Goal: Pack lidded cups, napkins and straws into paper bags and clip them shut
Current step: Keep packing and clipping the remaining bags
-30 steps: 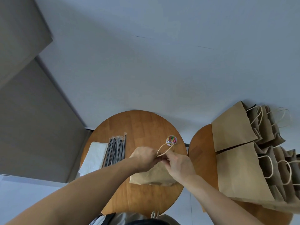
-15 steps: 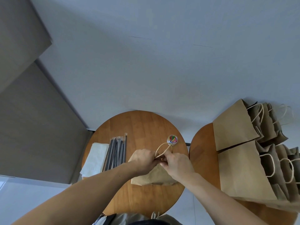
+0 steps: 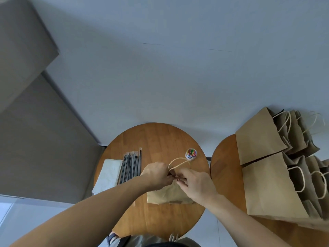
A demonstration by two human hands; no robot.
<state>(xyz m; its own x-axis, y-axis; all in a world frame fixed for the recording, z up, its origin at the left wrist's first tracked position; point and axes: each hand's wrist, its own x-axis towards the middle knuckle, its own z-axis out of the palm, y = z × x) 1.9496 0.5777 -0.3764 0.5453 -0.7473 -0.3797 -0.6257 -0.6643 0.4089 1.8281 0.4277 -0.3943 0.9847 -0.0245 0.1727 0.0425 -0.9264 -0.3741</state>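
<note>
Paper bag (image 3: 169,194) on round wooden table (image 3: 156,139), second table (image 3: 225,168) beside; left hand (image 3: 156,174), right hand (image 3: 196,182) pinch top.

Brown paper bag (image 3: 169,195) — upright, top pinched

Round table (image 3: 156,139) of warm, smooth wood with a faint sheen. Matt, creased brown paper bag (image 3: 167,194) with twisted paper-cord handles (image 3: 178,162). Clear glossy plastic tub (image 3: 191,154) of clips. Soft white paper napkins (image 3: 108,173).
</note>
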